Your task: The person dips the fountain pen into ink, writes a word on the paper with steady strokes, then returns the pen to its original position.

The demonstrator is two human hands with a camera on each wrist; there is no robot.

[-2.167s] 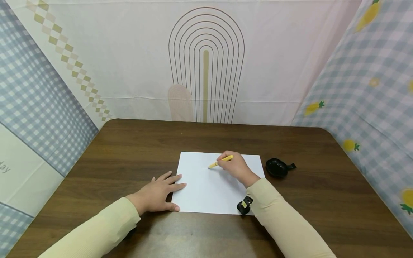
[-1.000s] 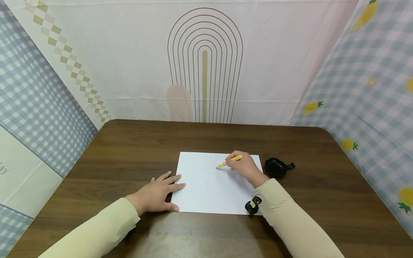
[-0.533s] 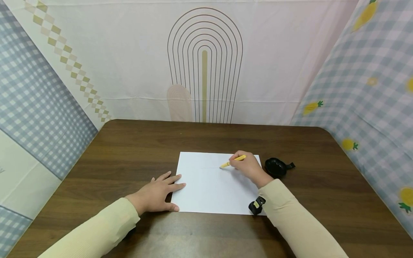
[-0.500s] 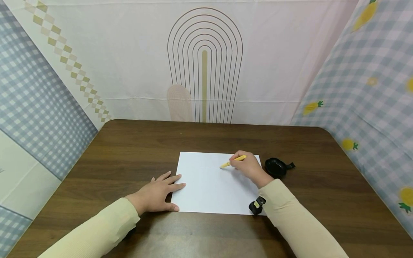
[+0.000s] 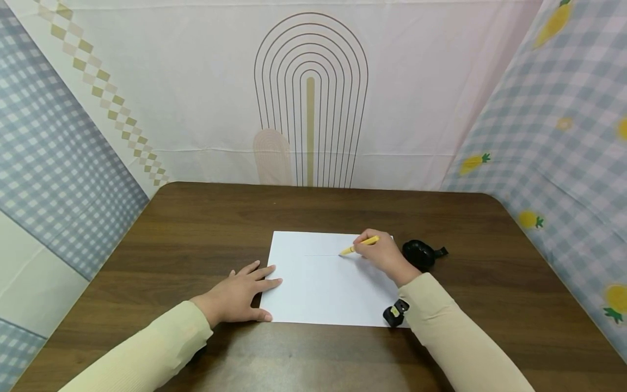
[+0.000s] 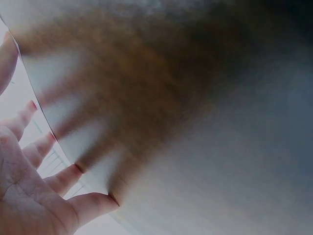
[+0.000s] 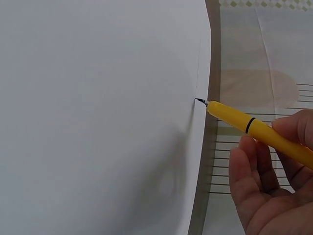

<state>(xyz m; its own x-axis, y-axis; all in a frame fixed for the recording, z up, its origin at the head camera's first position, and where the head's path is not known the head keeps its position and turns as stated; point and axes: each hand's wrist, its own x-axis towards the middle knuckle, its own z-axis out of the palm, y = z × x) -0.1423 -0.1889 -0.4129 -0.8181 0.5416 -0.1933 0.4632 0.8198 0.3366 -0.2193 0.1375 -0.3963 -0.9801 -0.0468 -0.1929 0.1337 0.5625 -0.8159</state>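
Observation:
A yellow fountain pen is pinched between the thumb and fingers of my right hand. Its metal nib meets the white sheet of paper in the upper right part. A thin straight line runs leftward from the nib across the sheet. My left hand lies with spread fingers at the paper's left edge, fingertips and thumb on the sheet. In the left wrist view that same left hand shows its palm side, and its fingertips touch the edge of a surface.
A black pouch-like object with a short tab lies right of the paper, close to my right wrist. A small black device is strapped at that wrist. The brown wooden table extends all round, with printed cloth behind it.
My right hand has slid to the right with the pen, and the thin line on the paper has grown longer. The left hand has stayed in place.

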